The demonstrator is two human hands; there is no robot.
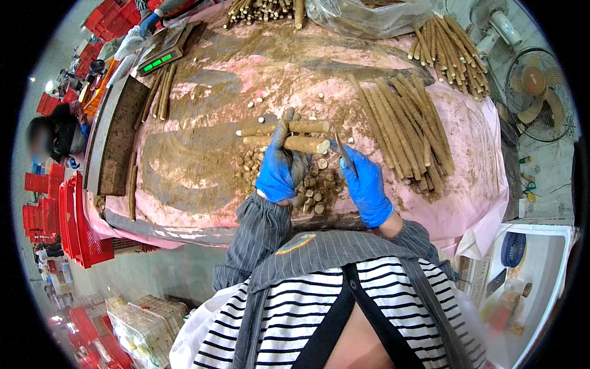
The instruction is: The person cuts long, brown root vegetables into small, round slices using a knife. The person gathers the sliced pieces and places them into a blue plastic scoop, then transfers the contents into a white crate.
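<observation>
My left hand [278, 172], in a dirty blue glove, is closed around short lengths of brown, stick-like yam [297, 144] with pale cut ends. They lie crosswise in its grip, above the table. Just to the right, my right hand [369, 190], also gloved in blue, is closed on a knife [346, 157]. Its narrow blade points up and away, close to the right cut end of the nearest piece. Below and between the hands, many short cut-off yam stubs [318, 184] lie heaped. Part of the knife handle is hidden by my fingers.
A soil-smeared pink sheet covers the table [473, 141]. Long yams [402, 126] lie to the right, with another bundle [452, 55] behind. A scale [169, 52] and metal trough [115, 135] stand left. A fan [538, 89] is at far right. Other people work beyond the left edge.
</observation>
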